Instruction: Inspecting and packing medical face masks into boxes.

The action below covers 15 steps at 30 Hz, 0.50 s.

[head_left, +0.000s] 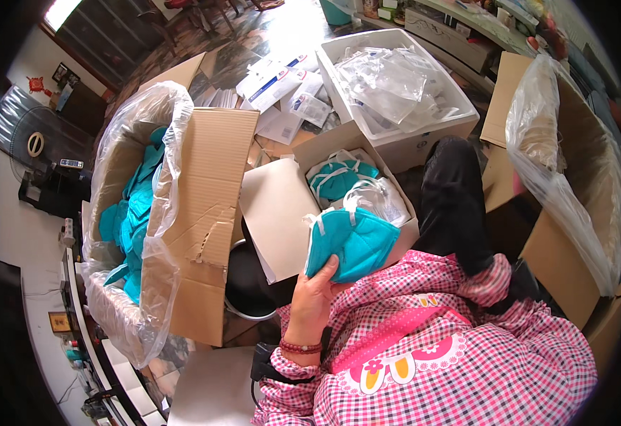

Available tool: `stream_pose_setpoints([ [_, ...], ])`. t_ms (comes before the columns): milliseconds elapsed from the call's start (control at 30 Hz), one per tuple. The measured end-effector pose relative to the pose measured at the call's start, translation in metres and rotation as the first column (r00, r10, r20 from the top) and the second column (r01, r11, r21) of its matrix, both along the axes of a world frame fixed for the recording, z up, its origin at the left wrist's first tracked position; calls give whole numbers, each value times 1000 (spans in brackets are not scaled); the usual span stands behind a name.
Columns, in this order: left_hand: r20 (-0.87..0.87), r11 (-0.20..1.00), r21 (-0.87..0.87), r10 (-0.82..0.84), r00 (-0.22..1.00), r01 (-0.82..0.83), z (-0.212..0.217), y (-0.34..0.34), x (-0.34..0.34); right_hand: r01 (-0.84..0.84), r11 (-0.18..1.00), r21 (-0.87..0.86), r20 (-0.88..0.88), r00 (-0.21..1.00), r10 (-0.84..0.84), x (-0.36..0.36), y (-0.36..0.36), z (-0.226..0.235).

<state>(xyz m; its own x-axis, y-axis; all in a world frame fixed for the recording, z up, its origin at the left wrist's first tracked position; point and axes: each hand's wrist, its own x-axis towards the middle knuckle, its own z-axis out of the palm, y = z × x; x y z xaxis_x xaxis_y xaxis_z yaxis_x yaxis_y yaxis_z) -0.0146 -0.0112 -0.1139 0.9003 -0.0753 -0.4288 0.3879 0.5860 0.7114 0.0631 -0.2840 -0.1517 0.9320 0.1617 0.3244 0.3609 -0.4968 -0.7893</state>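
Teal mask pinched in the left grip

The left grip (314, 287) is closed on a teal mask (356, 245), thumb on the near face and fingers mostly hidden behind. The mask sits just beyond and to the right of that grip, raised in front of an open white carton (325, 148) holding more masks (346, 182). The right grip is out of sight, so I cannot tell its state.

The mask should handle as light and soft, with a little stiffness (the fabric looks springy, not slick) and easily creased; the lower edge suits a gentle pinch, clear of the white straps (317, 224).

Its long axis seems to run crosswise, left to right from above the thumb, with one corner pointing right, away from the grip; the strapped edge faces up, away from the wearer.
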Motion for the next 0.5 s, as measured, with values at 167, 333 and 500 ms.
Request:
stream_pose_setpoints([
  [167,-35,1000,-1,-28,999,28,-12,-1,-6,139,678,722,-435,853,289,-5,-18,39],
  [333,78,994,50,-98,992,95,-19,-20,-13,-281,956,-86,-325,915,239,-10,39,61],
  [500,214,766,600,123,969,-230,-22,-10,-20,-135,982,131,-423,888,178,-19,40,45],
])
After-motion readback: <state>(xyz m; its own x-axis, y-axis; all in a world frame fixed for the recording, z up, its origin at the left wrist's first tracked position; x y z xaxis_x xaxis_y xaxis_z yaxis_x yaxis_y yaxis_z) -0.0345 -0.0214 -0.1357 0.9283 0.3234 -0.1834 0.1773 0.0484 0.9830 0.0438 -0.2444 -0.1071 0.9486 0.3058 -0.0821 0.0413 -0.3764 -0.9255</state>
